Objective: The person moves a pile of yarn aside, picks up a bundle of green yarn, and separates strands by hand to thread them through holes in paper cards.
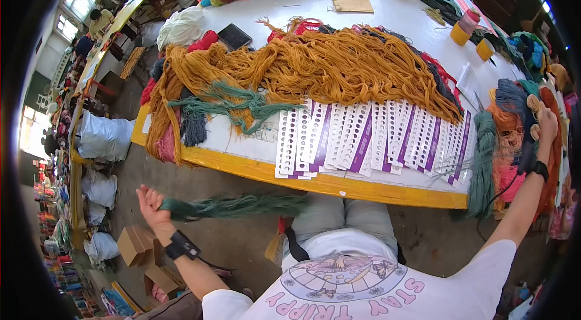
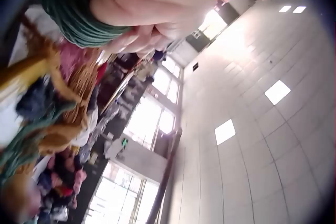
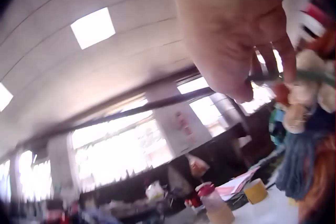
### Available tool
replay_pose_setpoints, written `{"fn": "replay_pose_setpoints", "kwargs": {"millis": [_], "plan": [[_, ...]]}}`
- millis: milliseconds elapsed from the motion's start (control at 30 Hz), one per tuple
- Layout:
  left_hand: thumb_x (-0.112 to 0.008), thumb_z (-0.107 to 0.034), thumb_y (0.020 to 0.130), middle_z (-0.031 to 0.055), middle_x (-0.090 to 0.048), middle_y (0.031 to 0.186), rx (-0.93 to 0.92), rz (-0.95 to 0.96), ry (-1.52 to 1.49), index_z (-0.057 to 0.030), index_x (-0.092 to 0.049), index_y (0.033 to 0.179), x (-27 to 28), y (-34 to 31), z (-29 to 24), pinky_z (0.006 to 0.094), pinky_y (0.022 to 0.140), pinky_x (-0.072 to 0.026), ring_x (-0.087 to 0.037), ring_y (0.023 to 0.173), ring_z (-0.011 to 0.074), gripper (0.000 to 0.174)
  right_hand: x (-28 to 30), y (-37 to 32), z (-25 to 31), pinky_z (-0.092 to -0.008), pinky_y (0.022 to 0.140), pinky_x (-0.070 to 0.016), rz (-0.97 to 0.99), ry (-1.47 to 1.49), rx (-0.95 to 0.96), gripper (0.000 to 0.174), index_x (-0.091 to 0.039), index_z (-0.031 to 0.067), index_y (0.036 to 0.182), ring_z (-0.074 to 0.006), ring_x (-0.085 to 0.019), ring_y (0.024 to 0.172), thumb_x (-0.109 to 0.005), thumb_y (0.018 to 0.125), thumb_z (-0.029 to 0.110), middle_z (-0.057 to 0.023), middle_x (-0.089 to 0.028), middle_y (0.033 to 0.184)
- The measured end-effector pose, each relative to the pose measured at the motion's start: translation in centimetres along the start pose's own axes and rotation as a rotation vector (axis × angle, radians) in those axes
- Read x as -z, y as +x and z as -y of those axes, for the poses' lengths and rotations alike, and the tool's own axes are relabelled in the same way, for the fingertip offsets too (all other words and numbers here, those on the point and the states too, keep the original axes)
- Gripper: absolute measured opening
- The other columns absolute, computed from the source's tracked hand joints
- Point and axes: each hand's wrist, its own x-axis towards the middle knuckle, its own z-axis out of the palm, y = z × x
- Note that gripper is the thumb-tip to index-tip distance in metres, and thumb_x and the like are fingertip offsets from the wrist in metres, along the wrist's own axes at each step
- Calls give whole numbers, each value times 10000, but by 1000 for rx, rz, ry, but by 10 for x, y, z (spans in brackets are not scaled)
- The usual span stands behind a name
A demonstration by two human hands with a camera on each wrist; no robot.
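My left hand [image 1: 156, 210], held out past the table's front left, grips a dark green yarn skein [image 1: 233, 206] that stretches sideways toward my lap. In the left wrist view its strands [image 2: 79, 16] form a thick loop at the curled fingers. My right hand [image 1: 546, 125] is raised at the far right beside hanging yarn bundles. The right wrist view shows its thumb and fingers pinching a thin green strand [image 3: 315, 77], partly hidden by the hand. Close by are pale round bundles [image 3: 304, 90], a grey-blue hank [image 1: 513, 99] and a grey-green hank [image 1: 482, 163].
Mustard yarn [image 1: 339, 63] lies heaped across the white table [image 1: 284, 14]. Shade cards with punched holes [image 1: 375, 135] overlap along its yellow front edge [image 1: 254, 166]. A teal skein [image 1: 242, 105] lies left. A bottle [image 1: 465, 26] and a yellow tub [image 1: 485, 49] stand back right.
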Motion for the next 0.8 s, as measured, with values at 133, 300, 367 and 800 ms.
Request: {"fn": "replay_pose_setpoints", "kwargs": {"millis": [133, 300, 367, 800], "plan": [[-405, -314, 924, -51, -301, 578, 164, 71, 229, -140, -405, 692, -119, -7, 133, 213, 442, -243, -267, 460, 56, 290, -53, -118, 179, -354, 786, -424, 280, 31, 466, 217, -549, 9, 950, -307, -554, 910, -542, 785, 150, -165, -581, 934], [-533, -229, 866, -28, -463, 674, 439, 236, 562, -39, -566, 970, -177, 18, 284, 206, 486, -330, -395, 526, 62, 219, -115, -330, 336, -224, 442, -493, 1293, 1291, -155, 145, -574, 60, 818, -79, -572, 583, -561, 836, 203, -14, -570, 654], [-552, -170, 854, -47, -477, 665, 577, 327, 668, -11, -566, 1056, -193, 31, 322, 169, 439, -291, -365, 494, 24, 257, -133, -378, 361, -223, 399, -477, 1452, 1495, -489, 169, -557, 66, 851, -34, -415, 412, -547, 852, 235, 40, -440, 543], [-644, -165, 743, 3, -550, 619, 564, 248, 1049, -50, -598, 826, -179, 72, 374, 215, 404, -322, -419, 456, 60, 149, -143, -391, 375, -231, 439, -383, 1572, 1199, -156, 112, -545, 63, 927, -72, -458, 462, -535, 849, 143, -23, -602, 668]]}}
